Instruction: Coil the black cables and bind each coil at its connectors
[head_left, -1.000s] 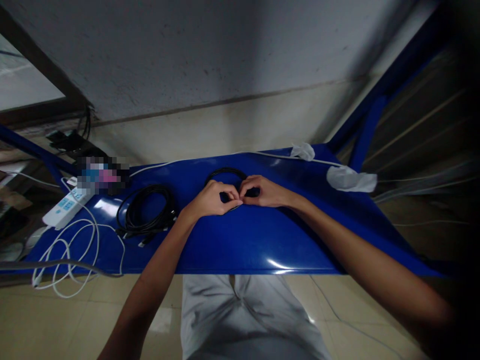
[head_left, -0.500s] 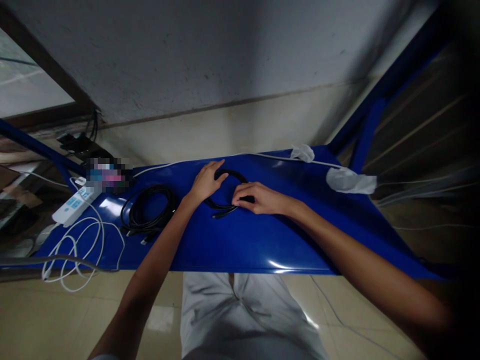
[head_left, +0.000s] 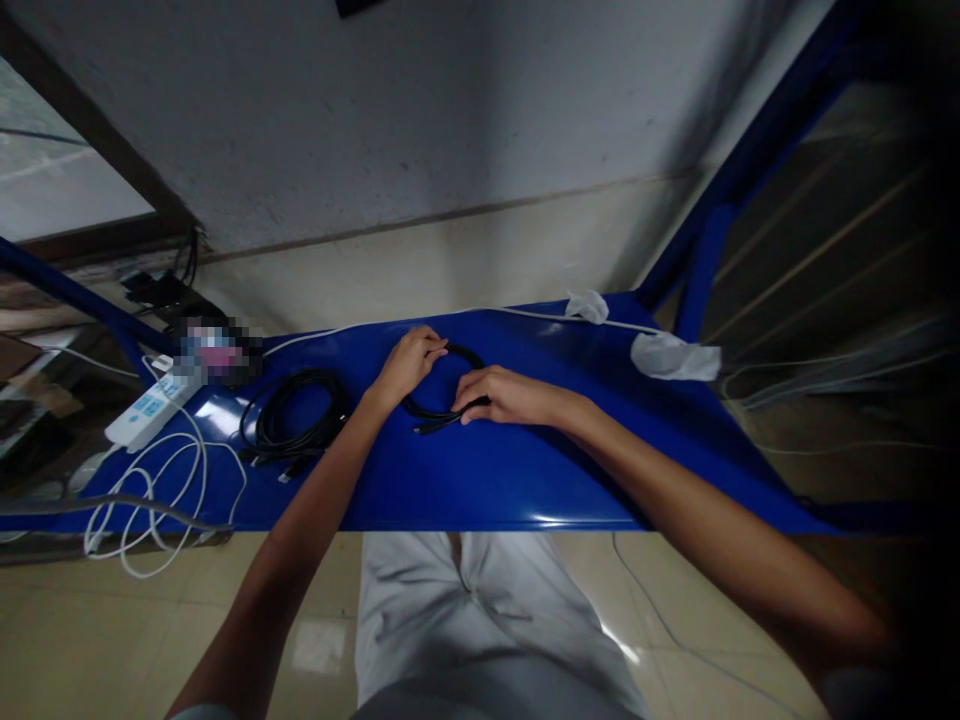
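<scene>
A black cable (head_left: 430,412) lies in a loop on the blue table (head_left: 465,490), its plug end pointing toward the front left. My left hand (head_left: 411,362) is closed on the far left part of the loop, thumb and fingers pinched together. On the right side of the same loop, my right hand (head_left: 496,394) grips the cable with curled fingers. Part of the loop is hidden behind both hands. To the left of my left forearm rests a second coiled black cable (head_left: 262,440), with its connector ends toward the front.
A white power strip (head_left: 146,415) and a loose white cord (head_left: 202,470) lie at the left end. Crumpled white plastic pieces (head_left: 675,357) sit at the back right along a thin white cable. Blue frame posts (head_left: 701,260) rise at the sides, with a wall behind.
My left thumb and fingers, spread apart before, have closed on the cable loop. My right hand keeps its grip on the cable. The view has shifted slightly.
</scene>
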